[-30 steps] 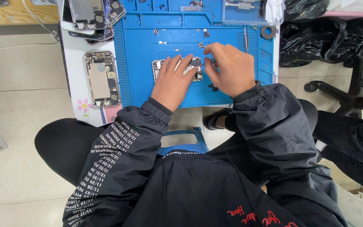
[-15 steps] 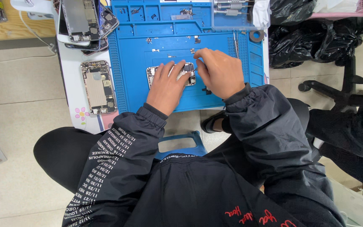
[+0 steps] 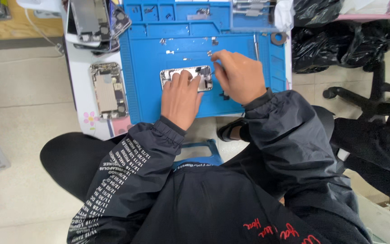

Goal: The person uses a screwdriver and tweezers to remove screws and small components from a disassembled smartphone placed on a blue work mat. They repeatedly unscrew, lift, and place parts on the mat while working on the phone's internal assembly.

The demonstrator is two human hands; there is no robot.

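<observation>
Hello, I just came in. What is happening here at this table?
A person in a dark jacket sits at a small table covered by a blue work mat. Their left hand presses down on an opened phone body lying on the mat. The right hand is at the phone's right end and pinches a thin tool, too small to identify. A second opened phone lies left of the mat, and more phone parts are stacked at the table's far left corner.

Floor: pale beige tiles, at nine o'clock.
Office chair base: black, at three o'clock.
Wooden surface: light, at eleven o'clock.
Light: even, soft.
</observation>
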